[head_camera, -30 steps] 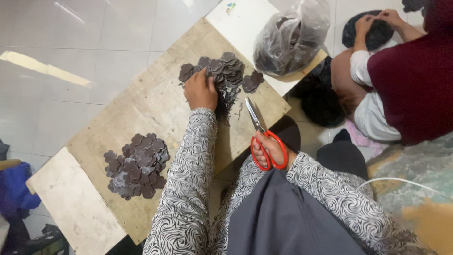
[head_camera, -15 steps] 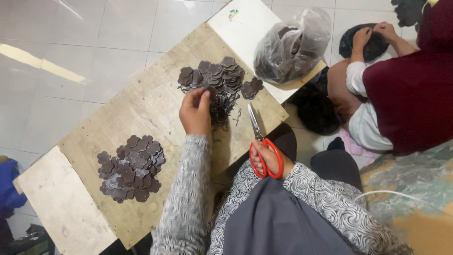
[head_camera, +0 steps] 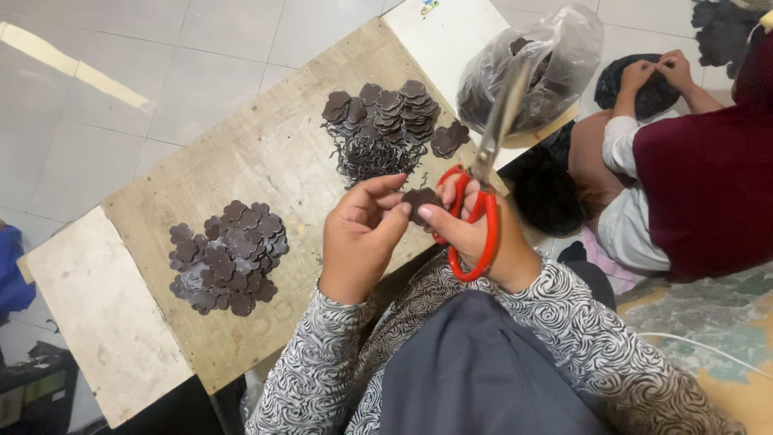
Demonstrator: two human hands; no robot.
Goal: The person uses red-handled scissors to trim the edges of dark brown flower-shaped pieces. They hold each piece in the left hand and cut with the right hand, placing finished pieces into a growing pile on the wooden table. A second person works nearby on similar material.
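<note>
Head view: left hand (head_camera: 358, 234) now lifted off far pile (head_camera: 385, 121), pinching 1 brown flower-shaped piece (head_camera: 420, 199) beside right hand (head_camera: 483, 238) gripping red-handled scissors (head_camera: 475, 213), ready for trimming.

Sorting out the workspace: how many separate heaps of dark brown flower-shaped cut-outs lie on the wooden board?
2: one heap of dark brown flower-shaped cut-outs on the wooden board's near-left part, another heap at its far end. Pieces underneath may be hidden.

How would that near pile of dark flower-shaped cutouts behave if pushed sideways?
The pile would probably spread and slide apart rather than move as one: the pieces lie loose and overlapping on the board. Each looks thin and flat, so likely light and not apt to roll. The piece pinched between the left hand and right hand keeps its shape, suggesting some stiffness.
</note>
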